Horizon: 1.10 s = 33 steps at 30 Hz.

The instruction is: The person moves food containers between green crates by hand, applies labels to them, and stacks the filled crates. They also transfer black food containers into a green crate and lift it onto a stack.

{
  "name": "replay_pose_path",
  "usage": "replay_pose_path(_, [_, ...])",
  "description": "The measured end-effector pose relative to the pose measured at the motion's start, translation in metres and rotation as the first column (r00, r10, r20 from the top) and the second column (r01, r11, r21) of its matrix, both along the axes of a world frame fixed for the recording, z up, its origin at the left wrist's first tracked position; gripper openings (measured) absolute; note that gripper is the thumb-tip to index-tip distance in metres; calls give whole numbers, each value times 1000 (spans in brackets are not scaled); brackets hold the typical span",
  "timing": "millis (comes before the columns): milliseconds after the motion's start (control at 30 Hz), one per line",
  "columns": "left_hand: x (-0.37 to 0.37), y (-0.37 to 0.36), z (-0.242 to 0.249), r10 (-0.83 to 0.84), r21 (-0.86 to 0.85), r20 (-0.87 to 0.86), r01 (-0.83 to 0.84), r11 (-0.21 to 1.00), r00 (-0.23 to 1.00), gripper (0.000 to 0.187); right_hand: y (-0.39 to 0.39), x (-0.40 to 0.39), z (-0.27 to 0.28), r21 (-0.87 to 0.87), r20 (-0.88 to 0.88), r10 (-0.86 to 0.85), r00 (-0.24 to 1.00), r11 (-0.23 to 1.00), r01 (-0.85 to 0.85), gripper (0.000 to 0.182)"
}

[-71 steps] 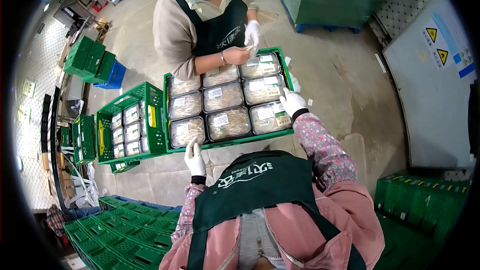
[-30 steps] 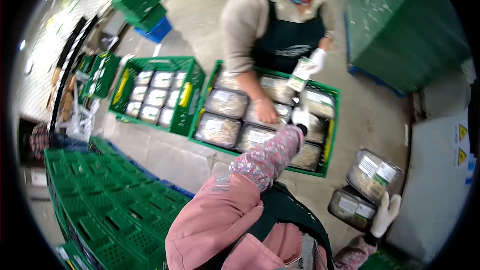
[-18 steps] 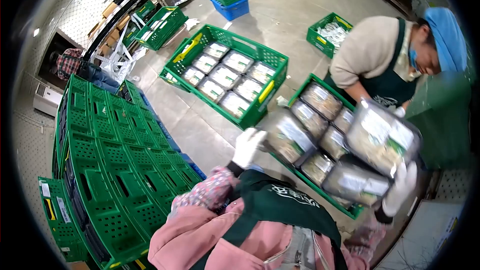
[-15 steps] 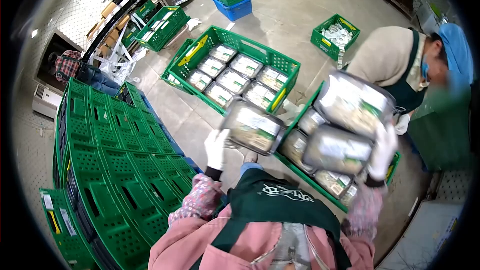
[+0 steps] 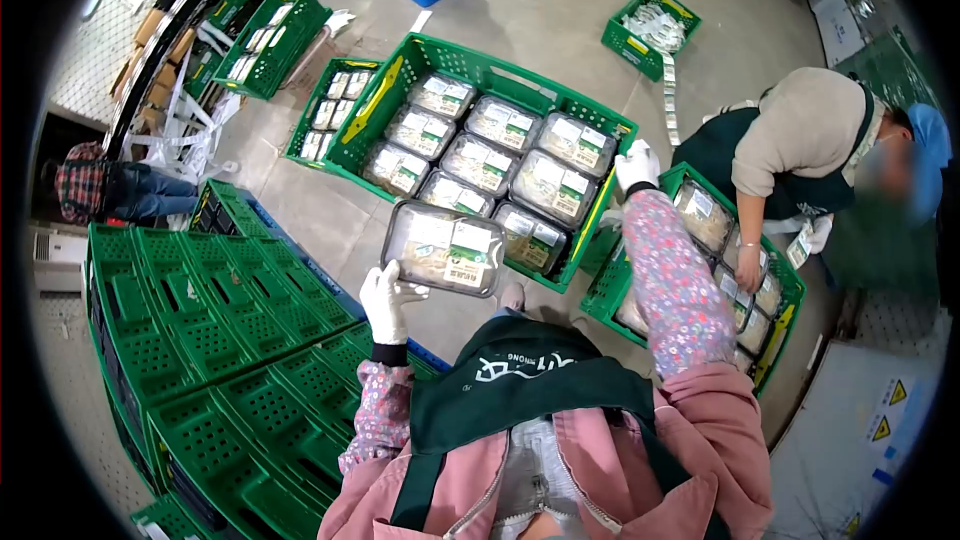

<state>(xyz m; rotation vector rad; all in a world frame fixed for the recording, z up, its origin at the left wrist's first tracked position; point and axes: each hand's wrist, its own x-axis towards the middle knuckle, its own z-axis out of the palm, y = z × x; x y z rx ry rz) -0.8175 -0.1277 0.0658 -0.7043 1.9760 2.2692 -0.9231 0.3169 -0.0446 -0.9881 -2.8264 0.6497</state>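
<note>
My left hand (image 5: 393,307), in a white glove, grips the lower left corner of a clear-lidded food tray (image 5: 446,248) with a printed label. That tray is over the near edge of a large green crate (image 5: 520,90), which contains rows of similar packed trays. My right hand (image 5: 637,166), also gloved in white, is at the crate's right rim with fingers bent; whether it grips the rim cannot be made out. Under my right forearm stands a second green crate (image 5: 785,332) with more packed trays (image 5: 703,215).
A co-worker (image 5: 800,140) bends over the second crate, one hand among its trays. Stacked green crates (image 5: 200,310) fill the left side. A small crate (image 5: 640,52) with a label strip stands behind. Another person (image 5: 110,190) is at far left.
My right hand has moved left from the second crate to the large crate's rim, and the trays it carried are no longer in it. The left-hand tray shifted left. The co-worker now reaches into the second crate.
</note>
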Motion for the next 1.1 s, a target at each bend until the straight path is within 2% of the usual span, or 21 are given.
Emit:
replay_pose_path(67, [-26, 12, -4, -117, 67, 50, 114, 991, 992, 20, 29, 27, -7, 5, -285, 125, 950, 992, -129, 31])
replay_pose_path(167, [-65, 30, -20, -329, 165, 113, 309, 937, 938, 18, 45, 84, 17, -363, -354, -1, 935, 922, -136, 27])
replay_pose_path(233, [-88, 48, -22, -516, 213, 213, 476, 853, 830, 21, 47, 128, 35, -513, -416, -50, 908, 837, -189, 23])
replay_pose_path(267, [-99, 55, -27, -660, 97, 303, 667, 739, 687, 31, 44, 151, 45, -556, -472, -76, 878, 799, -230, 21])
replay_pose_path(333, [-116, 68, -33, -770, -181, 529, 934, 307, 356, 42, 35, 188, 58, -577, -449, -169, 878, 805, -140, 18])
replay_pose_path(367, [-125, 69, -48, -776, -311, 557, 941, 136, 296, 49, 30, 208, 64, -635, -359, -256, 898, 772, -34, 17])
replay_pose_path(400, [-135, 78, -45, -717, -327, 648, 944, 45, 259, 50, 25, 228, 70, -682, -261, -335, 905, 727, 73, 17])
replay_pose_path(500, [-178, 70, -89, -756, -596, 526, 803, -2, 389, 46, 14, 275, 87, -638, -250, -395, 884, 754, 156, 16])
replay_pose_path(533, [-186, 69, -98, -771, -726, 422, 687, 29, 478, 41, 17, 288, 84, -414, -383, -293, 876, 902, 121, 15])
replay_pose_path(567, [-193, 68, -108, -774, -836, 310, 546, 55, 553, 38, 24, 303, 82, -497, -335, -413, 847, 841, 214, 17])
replay_pose_path(600, [-206, 71, -136, -806, -783, 273, 608, 131, 525, 36, 34, 333, 84, -557, -275, -546, 792, 761, 331, 18])
replay_pose_path(633, [-214, 71, -157, -837, -724, 165, 640, 257, 522, 34, 56, 359, 62, -308, -394, -476, 786, 874, 375, 23])
replay_pose_path(667, [-210, 81, -129, -795, -672, 274, 699, 245, 542, 31, 57, 355, 90, -520, -301, -696, 652, 693, 499, 25])
replay_pose_path(700, [-216, 84, -137, -764, -615, 279, 719, 322, 581, 30, 76, 370, 77, -576, -400, -732, 551, 669, 470, 26])
replay_pose_path(733, [-208, 98, -122, -774, -562, 203, 719, 409, 599, 29, 90, 380, 74, -368, -506, -670, 543, 737, 567, 26])
replay_pose_path(800, [-185, 126, -91, -784, -470, 205, 762, 447, 586, 31, 130, 410, 43, -242, -377, -759, 530, 633, 735, 29])
replay_pose_path(833, [-164, 145, -64, -783, -367, 255, 806, 464, 567, 35, 147, 419, 30, -37, -276, -758, 591, 623, 781, 33])
replay_pose_path(967, [-105, 195, -31, -889, -217, 214, 907, 361, 405, 38, 184, 410, -6, -6, 63, -668, 741, 743, 670, 53])
replay_pose_path(1000, [-88, 209, -22, -915, -184, 190, 929, 322, 355, 37, 182, 397, -8, -58, 59, -654, 754, 752, 657, 56])
replay_pose_path(1033, [-71, 228, -10, -934, -129, 195, 952, 278, 299, 36, 173, 376, 13, -113, 204, -668, 716, 710, 695, 60])
replay_pose_path(1100, [-40, 266, 0, -945, -27, 256, 979, 202, 202, 32, 184, 358, -12, -185, 313, -599, 737, 722, 666, 69])
